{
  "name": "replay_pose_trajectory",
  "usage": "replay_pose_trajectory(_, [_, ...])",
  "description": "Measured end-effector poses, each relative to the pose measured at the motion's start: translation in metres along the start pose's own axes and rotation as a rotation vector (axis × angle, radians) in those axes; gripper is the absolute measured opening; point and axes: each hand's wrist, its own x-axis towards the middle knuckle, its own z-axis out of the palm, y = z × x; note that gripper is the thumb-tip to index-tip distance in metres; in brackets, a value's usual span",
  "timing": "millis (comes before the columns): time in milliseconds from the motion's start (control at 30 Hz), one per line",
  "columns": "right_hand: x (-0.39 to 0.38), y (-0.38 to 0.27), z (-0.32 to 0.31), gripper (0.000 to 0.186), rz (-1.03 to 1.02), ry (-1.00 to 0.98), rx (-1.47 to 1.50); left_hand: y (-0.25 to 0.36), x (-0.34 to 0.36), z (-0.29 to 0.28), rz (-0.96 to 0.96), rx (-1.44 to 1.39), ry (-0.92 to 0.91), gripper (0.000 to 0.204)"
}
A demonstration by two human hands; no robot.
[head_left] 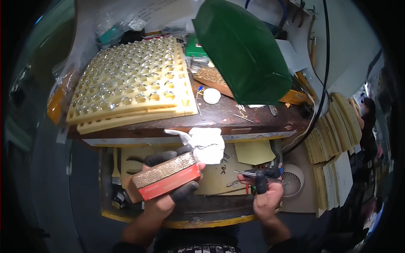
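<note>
My left hand [162, 202], with black covers on some fingers, is wrapped round a red-sided block [168, 181] with a bumpy gold-brown top. A white cloth [206, 145] bunches at the block's far right end, against the fingers; whether they grip it too is hidden. My right hand [266, 194], also in black finger covers, is closed on metal tweezers [249, 173] whose tips point left. Both hands are over an open drawer [198, 219] under the bench. Further back, a cream tray [122, 103] holds many rings in rows of round holes.
A green lamp shade [244, 55] hangs over the dark wooden bench [219, 116]. On the bench lie a round white pad [211, 96] and another bumpy-topped block [211, 76]. At the right stand a small fan [292, 180] and stacked cream trays [331, 130]. Another person [368, 122] shows at the far right.
</note>
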Motion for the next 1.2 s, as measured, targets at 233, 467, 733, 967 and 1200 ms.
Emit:
replay_pose_trajectory(233, [-0.036, 0.049, -0.046, 0.028, 0.023, 0.284, -0.085, -0.004, -0.019, 0.0, -0.059, 0.026, 0.096, 0.071])
replay_pose_trajectory(467, [-0.053, 0.076, -0.058, 0.024, 0.037, 0.427, -0.136, -0.02, -0.032, -0.018, -0.143, 0.172, 0.036, 0.038])
replay_pose_trajectory(733, [-0.064, 0.09, -0.065, 0.025, 0.115, 0.459, -0.138, -0.043, -0.044, -0.048, -0.243, 0.322, -0.012, 0.054])
replay_pose_trajectory(967, [-0.058, 0.077, -0.064, 0.02, 0.287, 0.659, -0.07, -0.048, -0.049, -0.042, -0.231, 0.251, 0.103, 0.06])
replay_pose_trajectory(1200, [-0.054, 0.067, -0.088, 0.026, 0.171, 0.528, -0.203, -0.057, -0.063, -0.049, -0.052, 0.22, 0.247, 0.074])
